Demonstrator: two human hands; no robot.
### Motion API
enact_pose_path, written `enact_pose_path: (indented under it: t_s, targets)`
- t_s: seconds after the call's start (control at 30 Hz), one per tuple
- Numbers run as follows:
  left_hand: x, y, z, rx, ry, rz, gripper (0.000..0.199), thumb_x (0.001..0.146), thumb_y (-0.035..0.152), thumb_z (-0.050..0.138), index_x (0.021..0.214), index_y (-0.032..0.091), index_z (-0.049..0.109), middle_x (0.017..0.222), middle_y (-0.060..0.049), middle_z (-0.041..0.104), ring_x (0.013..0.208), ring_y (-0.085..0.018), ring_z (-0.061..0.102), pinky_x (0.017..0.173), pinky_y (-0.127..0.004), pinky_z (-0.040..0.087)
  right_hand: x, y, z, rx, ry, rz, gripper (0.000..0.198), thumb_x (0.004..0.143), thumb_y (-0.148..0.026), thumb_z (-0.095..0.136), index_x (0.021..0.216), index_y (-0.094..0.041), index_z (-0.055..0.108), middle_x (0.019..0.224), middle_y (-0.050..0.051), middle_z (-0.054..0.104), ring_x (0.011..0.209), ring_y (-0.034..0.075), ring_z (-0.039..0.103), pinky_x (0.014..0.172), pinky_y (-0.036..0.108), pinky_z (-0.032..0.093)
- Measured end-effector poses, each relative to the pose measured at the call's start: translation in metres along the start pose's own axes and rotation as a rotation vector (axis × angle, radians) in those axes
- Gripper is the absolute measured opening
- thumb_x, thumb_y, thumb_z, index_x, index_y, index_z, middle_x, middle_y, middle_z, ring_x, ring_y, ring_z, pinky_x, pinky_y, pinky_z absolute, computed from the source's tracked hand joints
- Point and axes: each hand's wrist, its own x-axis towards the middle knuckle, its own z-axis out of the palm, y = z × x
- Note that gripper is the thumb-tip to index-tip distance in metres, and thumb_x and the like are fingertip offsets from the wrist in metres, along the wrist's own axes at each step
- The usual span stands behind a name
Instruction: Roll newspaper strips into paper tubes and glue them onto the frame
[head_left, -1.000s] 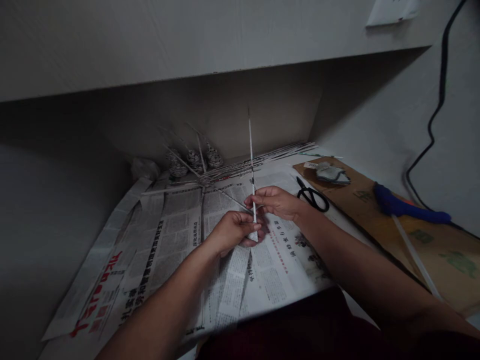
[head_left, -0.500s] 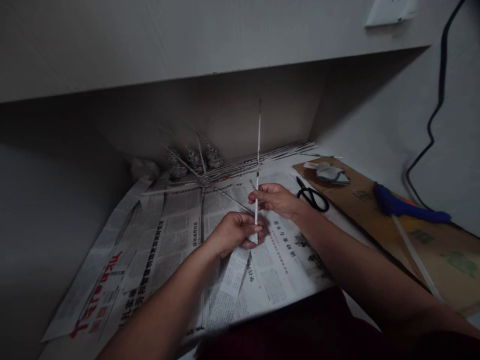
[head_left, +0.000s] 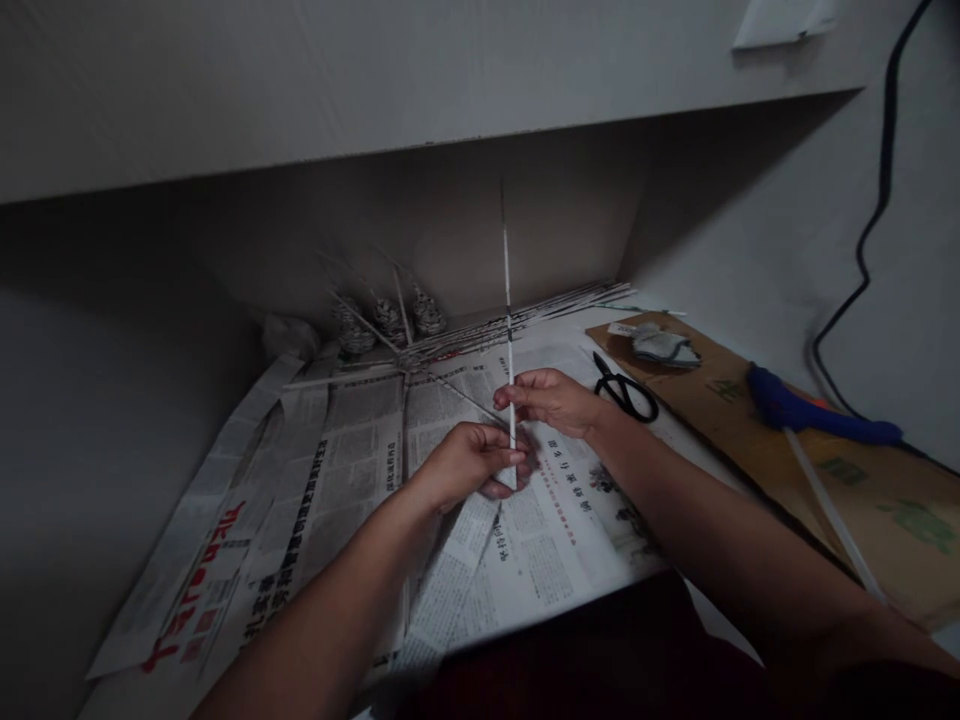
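A thin stick of rolled newspaper [head_left: 508, 300] stands nearly upright between my hands, its tip leaning slightly left. My left hand [head_left: 476, 462] pinches its lower end between thumb and fingers. Just above, my right hand [head_left: 547, 400] has its thumb and fingertips closed around the stick. From below my left hand, a flat newspaper strip [head_left: 454, 565] trails down toward the table's front edge. Its join with the stick is partly hidden by my left fingers.
Newspaper sheets [head_left: 352, 440] cover the table. Behind lie many paper sticks [head_left: 487, 335] and several woven paper cones [head_left: 388, 320]. At right are black scissors [head_left: 630, 396], cardboard [head_left: 847, 490], a cloth [head_left: 664, 345], and a blue glue gun [head_left: 810, 410] with its cord. A shelf [head_left: 420, 80] overhangs.
The stick's upper end has swung a little to the left, and the trailing strip now lies at a slightly different angle. Both hands stay in nearly the same place.
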Motion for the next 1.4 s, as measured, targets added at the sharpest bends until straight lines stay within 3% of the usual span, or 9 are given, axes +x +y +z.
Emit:
enact_pose_path:
  t_s: [0.07,0.23,0.4,0.53,0.7,0.9,1.0,1.2,1.4]
  targets:
    - [-0.0001,0.0001,-0.0004,0.000,-0.016,0.001,0.033,0.070,0.037,0.071,0.093,0.014,0.066,0.081,-0.007,0.067,0.074,-0.016,0.064,0.061,-0.028,0.053,0.0005,0.0005,-0.0014,0.015,0.047,-0.010,0.026,0.068,-0.037,0.076,0.074,-0.013,0.069,0.079,0.005,0.066,0.076,0.012,0.058,0.063,0.023,0.045]
    - [0.0008,-0.0010,-0.0020,0.005,-0.031,0.011,0.033,0.071,0.037,0.070,0.093,0.013,0.066,0.081,-0.008,0.067,0.074,-0.017,0.064,0.061,-0.028,0.053,0.0007,0.0010,-0.0027,0.011,-0.092,0.020,0.028,0.070,-0.037,0.074,0.084,-0.013,0.071,0.091,0.007,0.067,0.082,0.014,0.059,0.068,0.024,0.046]
    - [0.0013,-0.0018,-0.0019,0.006,-0.031,-0.011,0.036,0.070,0.038,0.070,0.095,0.013,0.066,0.082,-0.009,0.067,0.076,-0.018,0.064,0.063,-0.030,0.054,0.0012,0.0013,-0.0020,0.018,0.052,-0.011,0.025,0.068,-0.037,0.075,0.073,-0.013,0.069,0.079,0.004,0.066,0.073,0.011,0.058,0.062,0.022,0.044]
    - [0.0001,0.0014,-0.0020,0.001,-0.028,-0.010,0.033,0.070,0.037,0.071,0.093,0.013,0.067,0.082,-0.009,0.068,0.077,-0.018,0.065,0.063,-0.030,0.054,0.0001,0.0003,-0.0049,-0.002,-0.122,0.029,0.028,0.072,-0.037,0.072,0.089,-0.014,0.071,0.093,0.007,0.067,0.076,0.012,0.059,0.065,0.024,0.046]
    - [-0.0012,0.0044,-0.0016,-0.010,-0.016,-0.021,0.033,0.069,0.035,0.072,0.093,0.013,0.067,0.081,-0.008,0.067,0.074,-0.017,0.064,0.061,-0.028,0.053,0.0004,0.0000,-0.0022,-0.003,-0.012,-0.007,0.023,0.066,-0.033,0.077,0.073,-0.013,0.069,0.078,0.004,0.066,0.073,0.010,0.059,0.064,0.021,0.046]
    - [-0.0006,0.0032,-0.0026,-0.023,-0.019,-0.012,0.033,0.069,0.036,0.072,0.092,0.013,0.067,0.082,-0.009,0.068,0.074,-0.017,0.065,0.061,-0.029,0.053,-0.0011,0.0005,-0.0037,-0.093,-0.183,0.030,0.031,0.072,-0.039,0.072,0.087,-0.012,0.070,0.081,0.005,0.067,0.060,0.009,0.058,0.056,0.022,0.044]
    - [-0.0006,0.0029,-0.0026,-0.015,-0.017,-0.010,0.034,0.070,0.035,0.071,0.096,0.013,0.067,0.083,-0.009,0.068,0.076,-0.018,0.065,0.061,-0.030,0.054,-0.0005,0.0019,-0.0054,-0.140,-0.183,0.019,0.031,0.075,-0.040,0.070,0.084,-0.011,0.069,0.069,0.002,0.064,0.055,0.008,0.055,0.052,0.020,0.041]
    - [-0.0007,0.0030,-0.0031,-0.010,-0.032,-0.017,0.037,0.070,0.037,0.071,0.097,0.013,0.065,0.085,-0.010,0.067,0.068,-0.017,0.065,0.058,-0.029,0.054,0.0003,0.0032,-0.0055,-0.105,-0.191,0.019,0.032,0.077,-0.044,0.066,0.084,-0.013,0.066,0.066,0.002,0.064,0.053,0.008,0.056,0.047,0.019,0.038]
    - [-0.0008,0.0036,0.0001,-0.011,0.037,-0.020,0.037,0.067,0.037,0.074,0.093,0.013,0.066,0.082,-0.009,0.068,0.073,-0.017,0.065,0.059,-0.027,0.053,0.0012,0.0051,-0.0060,-0.080,-0.153,0.024,0.032,0.075,-0.043,0.068,0.083,-0.013,0.067,0.066,0.001,0.062,0.054,0.007,0.055,0.046,0.018,0.035]
